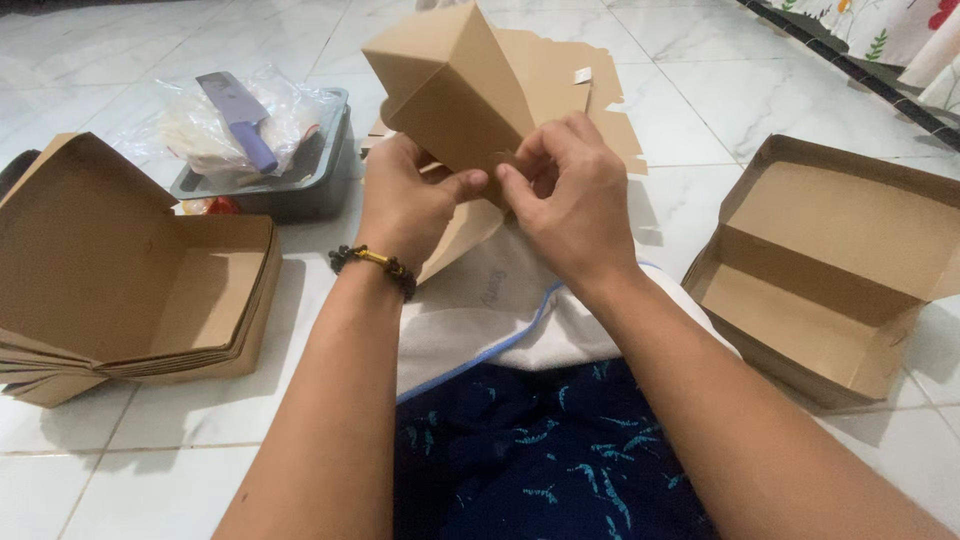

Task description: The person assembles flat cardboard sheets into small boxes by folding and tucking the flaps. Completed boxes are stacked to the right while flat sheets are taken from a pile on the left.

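Observation:
Both hands grip a brown cardboard box that is partly folded and raised above my lap. My left hand, with a dark bead bracelet on its wrist, holds the box's lower left side. At the lower right corner, my right hand pinches a flap or tab between its fingertips. One unfolded flap of the box sticks out behind to the right. White cloth and dark blue patterned fabric cover my lap under the hands.
A stack of nested open brown boxes sits on the white tile floor at left. One open folded box lies at right. A grey tray at the back left carries a plastic bag and a purple cleaver. Patterned fabric hangs top right.

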